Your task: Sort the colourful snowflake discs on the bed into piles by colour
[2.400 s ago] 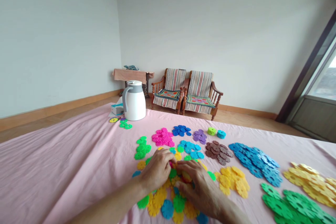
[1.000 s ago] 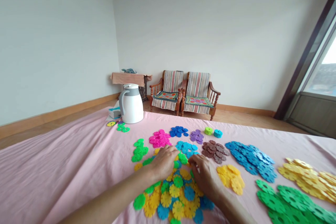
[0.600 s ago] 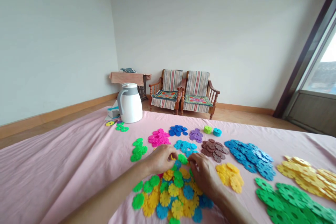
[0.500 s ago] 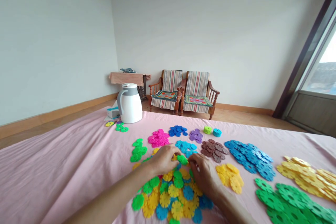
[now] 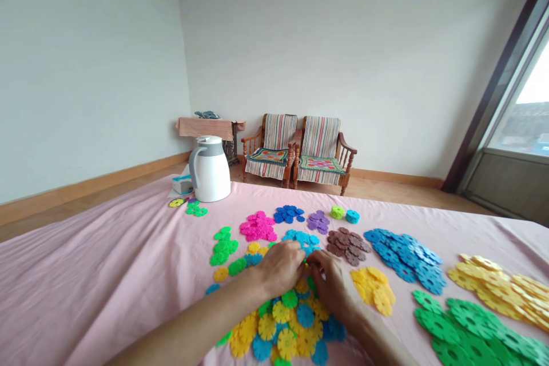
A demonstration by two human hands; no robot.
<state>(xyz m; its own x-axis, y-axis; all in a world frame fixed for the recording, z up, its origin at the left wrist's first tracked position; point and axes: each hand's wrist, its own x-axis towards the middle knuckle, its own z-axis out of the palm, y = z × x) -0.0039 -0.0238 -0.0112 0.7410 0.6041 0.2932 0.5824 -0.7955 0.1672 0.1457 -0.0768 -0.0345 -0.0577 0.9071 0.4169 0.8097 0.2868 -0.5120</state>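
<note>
My left hand (image 5: 281, 269) and my right hand (image 5: 332, 283) meet fingertip to fingertip over a mixed heap of flat flower-shaped plastic discs (image 5: 283, 326) in yellow, green and blue on a pink cloth (image 5: 128, 263). Both hands have their fingers curled down and pinched together. What they pinch is hidden between the fingertips. A light-blue pile (image 5: 302, 237) lies just beyond the fingers.
Sorted piles lie around: green (image 5: 223, 247), pink (image 5: 258, 226), dark blue (image 5: 288, 214), purple (image 5: 318, 221), brown (image 5: 347, 240), yellow (image 5: 374, 289), large blue (image 5: 407, 257), large yellow (image 5: 501, 286), large green (image 5: 476, 326). A white jug (image 5: 210, 170) stands far left. Two armchairs (image 5: 295, 151) behind.
My left hand slid right to meet my right hand. The green disc seen at its fingertips half a second ago is now out of sight. The camera shifted slightly.
</note>
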